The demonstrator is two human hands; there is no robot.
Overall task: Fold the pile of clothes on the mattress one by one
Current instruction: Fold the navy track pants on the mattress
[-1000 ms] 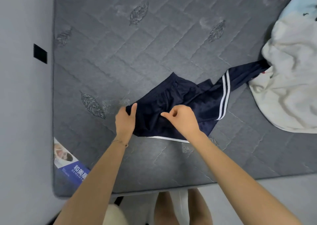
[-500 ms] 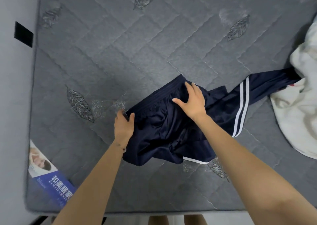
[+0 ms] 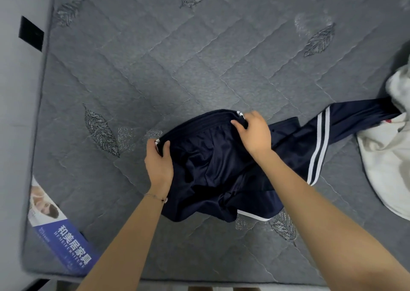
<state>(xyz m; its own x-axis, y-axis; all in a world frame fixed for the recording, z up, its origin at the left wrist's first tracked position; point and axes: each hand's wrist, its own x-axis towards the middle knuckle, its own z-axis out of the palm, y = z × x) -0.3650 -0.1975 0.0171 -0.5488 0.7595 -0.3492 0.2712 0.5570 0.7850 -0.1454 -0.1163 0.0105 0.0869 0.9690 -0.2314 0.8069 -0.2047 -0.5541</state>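
Got the slinky navy track pants bunched mid-mattress, which is grey and quilted. My left hand pinches one end of the ribbed waistband, my right hand grips the other. One white-striped leg trails under a creamy, crumpled garment.

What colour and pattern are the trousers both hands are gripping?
Dark navy trousers with two white side stripes, clearest in the head view, the only one.

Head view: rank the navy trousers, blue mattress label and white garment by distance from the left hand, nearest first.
1. Navy trousers, gripped at the waistband by the left hand.
2. Blue mattress label, near-left corner.
3. White garment, far right edge.
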